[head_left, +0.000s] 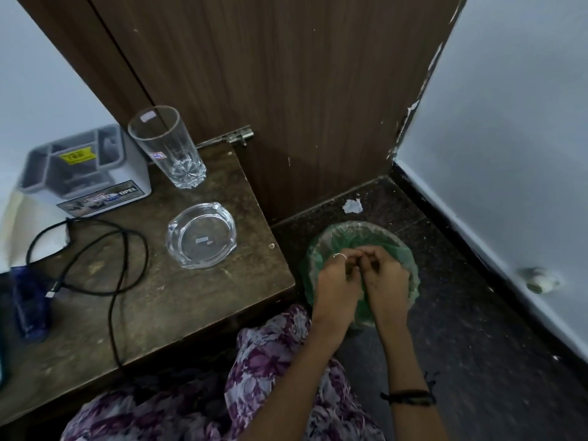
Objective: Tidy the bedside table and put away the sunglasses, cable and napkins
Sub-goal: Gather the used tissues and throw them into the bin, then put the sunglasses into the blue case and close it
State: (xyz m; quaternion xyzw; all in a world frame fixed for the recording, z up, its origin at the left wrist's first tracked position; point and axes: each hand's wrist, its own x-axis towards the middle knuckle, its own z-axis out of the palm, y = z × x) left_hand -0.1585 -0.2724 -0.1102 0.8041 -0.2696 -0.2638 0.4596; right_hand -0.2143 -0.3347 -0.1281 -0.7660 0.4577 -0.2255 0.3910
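Note:
Both of my hands hover close together over a bin lined with a green bag (405,253) on the floor. The curled fingers of my left hand (337,276) and right hand (386,276) meet at the fingertips, and nothing shows between them. A crumpled white napkin (352,206) lies on the floor behind the bin. On the brown bedside table (197,300) a black cable (111,249) lies in loose loops, its plug end near a blue object (28,307). No sunglasses are in view.
On the table stand a tall drinking glass (168,148), a glass ashtray (202,235) and a white organiser box (86,173). A wooden door (286,90) rises behind. A pale wall (509,154) runs along the right. Floral fabric (254,377) covers my lap.

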